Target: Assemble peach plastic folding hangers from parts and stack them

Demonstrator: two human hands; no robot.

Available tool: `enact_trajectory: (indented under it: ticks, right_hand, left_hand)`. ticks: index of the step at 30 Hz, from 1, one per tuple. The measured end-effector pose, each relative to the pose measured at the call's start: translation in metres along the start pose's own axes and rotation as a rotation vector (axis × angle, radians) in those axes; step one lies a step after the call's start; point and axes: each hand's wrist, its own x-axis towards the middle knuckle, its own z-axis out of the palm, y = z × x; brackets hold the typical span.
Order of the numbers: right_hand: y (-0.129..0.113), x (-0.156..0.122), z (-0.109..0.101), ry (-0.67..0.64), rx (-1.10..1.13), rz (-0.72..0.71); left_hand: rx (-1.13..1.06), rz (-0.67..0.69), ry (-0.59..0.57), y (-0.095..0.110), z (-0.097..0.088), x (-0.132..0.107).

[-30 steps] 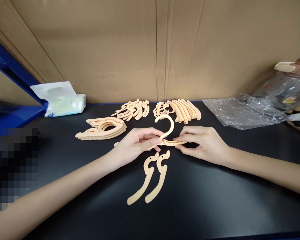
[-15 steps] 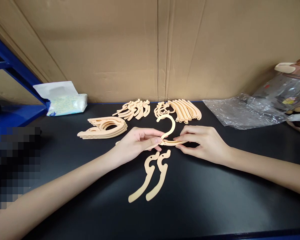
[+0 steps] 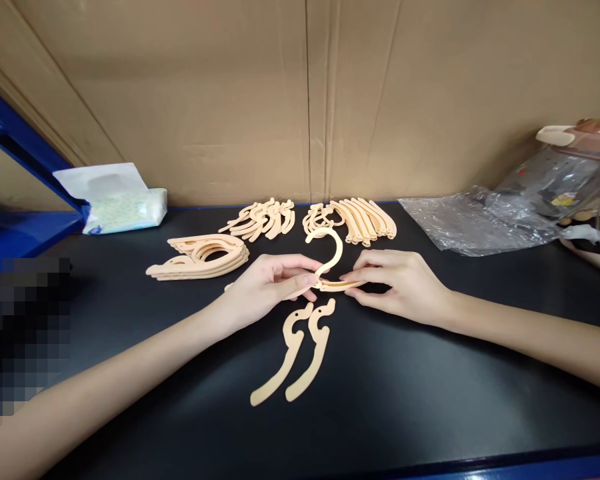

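My left hand (image 3: 266, 287) and my right hand (image 3: 397, 283) meet at the middle of the black table (image 3: 430, 387). Both pinch a peach plastic hanger piece (image 3: 330, 257) with an upright hook and a flat curved arm at its base. The left fingers close on its left end, the right fingers on the arm at the right. Just below the hands lie two loose curved hanger arms (image 3: 300, 350) side by side.
A stack of folded hangers (image 3: 200, 257) lies at the left. Two piles of hanger parts (image 3: 263, 219) (image 3: 363, 220) sit by the cardboard wall. A tissue pack (image 3: 113, 200) is at far left, crumpled clear plastic (image 3: 475, 220) at right.
The view has shifted slightly, so everything sits a little further left. Both hands keep the same hold on the hanger piece.
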Motion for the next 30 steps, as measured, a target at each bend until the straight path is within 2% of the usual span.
enact_trajectory:
  ticks: [10,20,30]
  right_hand:
    - [0.002,-0.002,-0.001,-0.032,0.018,-0.039]
    - [-0.001,-0.002,-0.004,-0.09,0.056,-0.029]
    - [0.001,-0.001,-0.001,-0.091,0.063,-0.004]
  left_hand:
    - [-0.026,-0.001,-0.001,-0.003,-0.002,0.004]
    - [-0.015,-0.096,0.058,0.004,0.0,0.01]
    - [-0.002,-0.238,0.033,0.01,-0.003,0.007]
